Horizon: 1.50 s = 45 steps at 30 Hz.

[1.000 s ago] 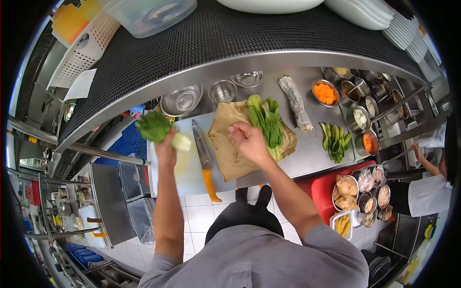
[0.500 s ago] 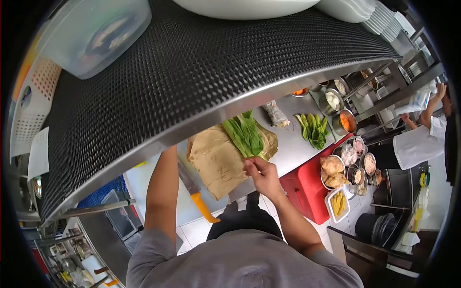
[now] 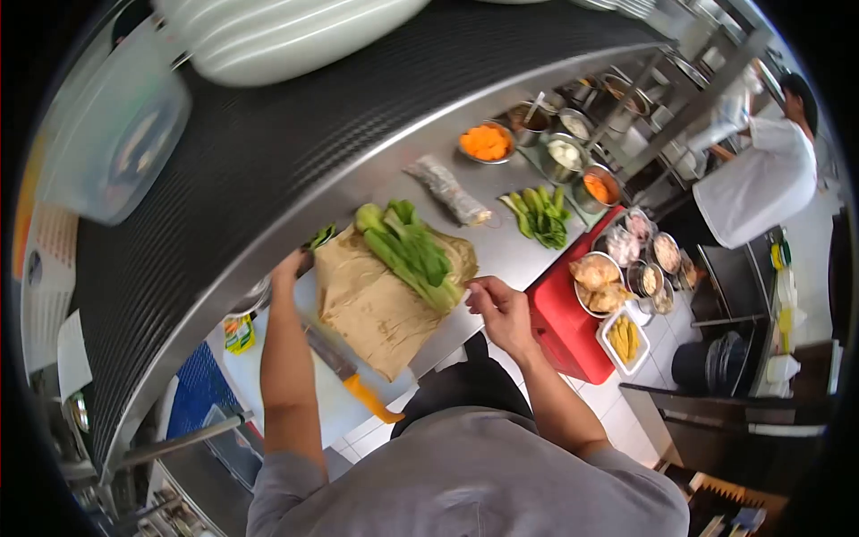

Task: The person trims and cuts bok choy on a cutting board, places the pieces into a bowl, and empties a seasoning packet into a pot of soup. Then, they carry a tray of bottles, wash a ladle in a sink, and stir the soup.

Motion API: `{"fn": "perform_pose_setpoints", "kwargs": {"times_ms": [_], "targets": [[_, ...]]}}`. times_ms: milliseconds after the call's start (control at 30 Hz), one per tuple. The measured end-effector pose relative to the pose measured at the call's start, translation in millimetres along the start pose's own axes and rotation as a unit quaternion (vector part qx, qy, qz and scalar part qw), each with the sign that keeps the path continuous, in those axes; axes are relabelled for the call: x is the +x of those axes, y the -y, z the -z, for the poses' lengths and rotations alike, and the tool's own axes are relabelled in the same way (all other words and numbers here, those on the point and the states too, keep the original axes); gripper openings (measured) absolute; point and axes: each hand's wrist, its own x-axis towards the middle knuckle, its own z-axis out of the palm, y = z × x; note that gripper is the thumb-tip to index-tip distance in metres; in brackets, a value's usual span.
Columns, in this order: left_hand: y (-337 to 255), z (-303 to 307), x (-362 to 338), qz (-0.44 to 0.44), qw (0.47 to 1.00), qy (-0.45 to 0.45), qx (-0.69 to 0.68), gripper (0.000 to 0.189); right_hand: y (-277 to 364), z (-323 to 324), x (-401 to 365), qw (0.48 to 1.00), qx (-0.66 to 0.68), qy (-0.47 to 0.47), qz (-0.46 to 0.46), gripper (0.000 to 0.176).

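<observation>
Long green leafy vegetable with pale stalks (image 3: 407,251) lies, seemingly whole, on crumpled brown paper (image 3: 358,300), its stalk ends just beside the right hand's (image 3: 503,318) fingertips. A smaller bunch of short green stalks (image 3: 541,215) sits already separate, beyond those fingers, and the orange pieces (image 3: 486,141) farther off look cut and bowled. The orange-handled steel knife (image 3: 369,394) lies out of both hands, between them, so any cutting of the long vegetable looks undone.

The right fingers are curled nearly closed; a small pale bit shows at their tips, too small to identify or call held. The left hand (image 3: 291,266) is partly hidden by the shelf edge (image 3: 300,215); its opening and any hold on the dark leaf (image 3: 323,235) beside it cannot be told.
</observation>
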Motion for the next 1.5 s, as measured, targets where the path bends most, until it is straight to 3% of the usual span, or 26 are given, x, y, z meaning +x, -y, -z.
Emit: {"fn": "perform_pose_setpoints", "kwargs": {"times_ms": [67, 133, 167, 200, 233, 300, 400, 467, 533, 567, 633, 667, 733, 800, 833, 900, 933, 1000, 1033, 1067, 1167, 1267, 1333, 1400, 1433, 1500], "targets": [[-34, 21, -6, -0.081, 0.985, -0.078, 0.129, 0.028, 2, 14, 3, 0.999, -0.038, 0.005, -0.002, 0.022], [-15, 46, 31, -0.246, 0.895, 0.024, 0.372, 0.027, -2, 32, 5, 0.999, -0.036, -0.016, 0.01, 0.023], [-59, 46, 17, -0.14, 0.985, 0.019, 0.1, 0.027, -6, 42, 6, 0.999, -0.032, -0.025, 0.003, 0.023], [-119, 51, -4, -0.015, 0.983, 0.011, -0.18, 0.027, -11, 53, 9, 0.999, -0.022, -0.034, -0.006, 0.023], [-149, 47, -8, -0.016, 0.984, 0.014, -0.176, 0.027, -16, 63, 11, 0.999, -0.013, -0.039, -0.015, 0.023], [-198, 29, -11, 0.0, 0.977, 0.168, -0.131, 0.041, -29, 83, 17, 0.999, -0.012, -0.039, -0.028, 0.024], [-261, -40, -26, 0.027, 0.948, 0.227, -0.22, 0.035, -36, 114, 27, 0.999, -0.018, -0.03, -0.035, 0.025], [-257, -116, -30, 0.01, 0.934, 0.227, -0.276, 0.03, -38, 134, 34, 0.999, -0.021, -0.024, -0.033, 0.026], [-253, -181, -37, 0.048, 0.906, 0.278, -0.316, 0.029, -40, 156, 43, 0.998, -0.015, -0.03, -0.043, 0.021], [-286, -196, -68, 0.076, 0.92, 0.206, -0.324, 0.014, -43, 166, 49, 0.998, -0.013, -0.03, -0.045, 0.021], [-277, -226, -71, 0.074, 0.942, 0.199, -0.258, 0.011, -48, 185, 62, 0.976, -0.219, 0.003, 0.015, 0.023], [-270, -239, -70, 0.067, 0.96, 0.191, -0.194, 0.018, -51, 190, 71, 0.976, -0.216, 0.003, 0.012, 0.023], [-273, -247, -79, 0.052, 0.966, 0.171, -0.184, 0.03, -58, 190, 100, 0.914, -0.38, -0.084, 0.115, 0.052], [-272, -250, -85, 0.057, 0.979, 0.15, -0.127, 0.028, -68, 183, 137, 0.912, -0.381, -0.134, 0.073, 0.084], [-271, -251, -84, 0.057, 0.98, 0.147, -0.123, 0.028, -73, 176, 158, 0.914, -0.377, -0.132, 0.074, 0.084], [-267, -253, -85, 0.086, 0.969, 0.134, -0.19, 0.025, -85, 161, 190, 0.867, -0.481, -0.106, -0.076, 0.107], [-270, -251, -89, 0.086, 0.97, 0.132, -0.188, 0.025, -91, 157, 199, 0.868, -0.479, -0.104, -0.076, 0.107], [-278, -250, -92, 0.107, 0.966, 0.145, -0.183, 0.016, -98, 152, 213, 0.837, -0.539, -0.002, -0.091, 0.108], [-277, -252, -96, 0.109, 0.967, 0.144, -0.179, 0.016, -99, 155, 211, 0.832, -0.554, 0.001, -0.04, 0.09], [-278, -255, -99, 0.117, 0.961, 0.124, -0.218, 0.016, -108, 160, 212, 0.833, -0.552, 0.004, -0.04, 0.09], [-273, -270, -99, 0.125, 0.952, 0.111, -0.256, 0.018, -130, 183, 219, 0.846, -0.529, -0.026, 0.06, 0.06], [-279, -288, -114, 0.153, 0.94, 0.153, -0.263, 0.011, -141, 206, 224, 0.837, -0.534, -0.044, 0.111, 0.058], [-249, -320, -116, 0.139, 0.926, 0.153, -0.316, 0.01, -144, 206, 226, 0.829, -0.546, -0.029, 0.118, 0.06], [-264, -330, -133, 0.107, 0.943, 0.106, -0.297, 0.014, -125, 205, 221, 0.844, -0.531, 0.008, 0.076, 0.067], [-262, -329, -137, 0.14, 0.903, 0.096, -0.396, 0.022, -121, 204, 211, 0.834, -0.546, -0.002, 0.071, 0.072], [-286, -293, -156, 0.137, 0.919, 0.064, -0.365, 0.022, -105, 204, 197, 0.823, -0.558, -0.031, 0.101, 0.08]]}}
